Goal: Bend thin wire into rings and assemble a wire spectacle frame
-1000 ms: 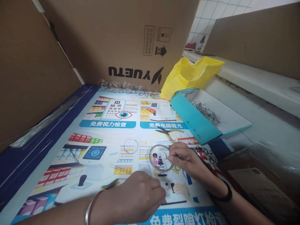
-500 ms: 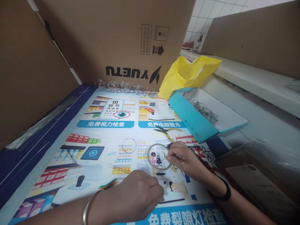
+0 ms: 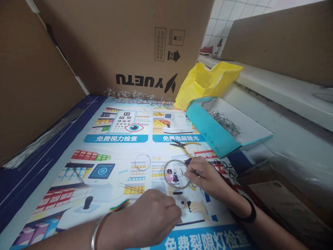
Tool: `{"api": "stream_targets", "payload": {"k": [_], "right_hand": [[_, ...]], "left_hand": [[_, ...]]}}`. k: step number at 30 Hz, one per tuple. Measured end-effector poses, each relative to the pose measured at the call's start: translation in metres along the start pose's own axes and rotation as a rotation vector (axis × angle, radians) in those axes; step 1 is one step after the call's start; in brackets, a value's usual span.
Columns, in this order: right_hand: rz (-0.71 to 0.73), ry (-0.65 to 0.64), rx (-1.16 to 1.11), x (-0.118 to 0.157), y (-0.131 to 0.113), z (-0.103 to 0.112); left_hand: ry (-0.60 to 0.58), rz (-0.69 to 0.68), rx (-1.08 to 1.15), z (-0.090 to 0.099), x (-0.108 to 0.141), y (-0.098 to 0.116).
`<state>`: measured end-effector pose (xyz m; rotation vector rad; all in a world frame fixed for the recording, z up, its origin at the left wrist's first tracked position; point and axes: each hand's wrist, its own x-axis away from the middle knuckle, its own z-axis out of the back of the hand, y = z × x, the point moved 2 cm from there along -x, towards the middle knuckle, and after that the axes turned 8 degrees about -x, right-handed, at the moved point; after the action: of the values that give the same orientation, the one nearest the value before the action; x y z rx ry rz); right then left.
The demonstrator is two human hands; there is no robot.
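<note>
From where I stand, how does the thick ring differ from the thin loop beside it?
The thick ring has a broader rim; the thin loop is a slender line. The thick ring looks larger than the thin loop. The right hand is at the thick ring's edge, while the thin loop lies untouched. Both are roughly round.

Clock centred on metal ring, twelve pointing at far cardboard wall. Ten: thin wire loop in way. Eleven: lane between loop and pliers, ending at tangled wire along wall's foot. One to two barred: pliers near, blue box behind, yellow bag farther. Three: right hand, black loops beyond. Six: gap between left hand and right forearm. Seven: left hand blocks.
</note>
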<state>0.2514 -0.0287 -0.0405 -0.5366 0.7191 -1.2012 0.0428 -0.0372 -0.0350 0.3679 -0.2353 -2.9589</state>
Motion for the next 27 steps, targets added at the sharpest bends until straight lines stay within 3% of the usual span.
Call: {"api": "stream_targets", "payload": {"k": [27], "right_hand": [[0.033, -0.006, 0.108, 0.0006, -0.006, -0.0006]], "left_hand": [[-0.026, 0.0, 0.004, 0.0013, -0.0011, 0.0001]]}}
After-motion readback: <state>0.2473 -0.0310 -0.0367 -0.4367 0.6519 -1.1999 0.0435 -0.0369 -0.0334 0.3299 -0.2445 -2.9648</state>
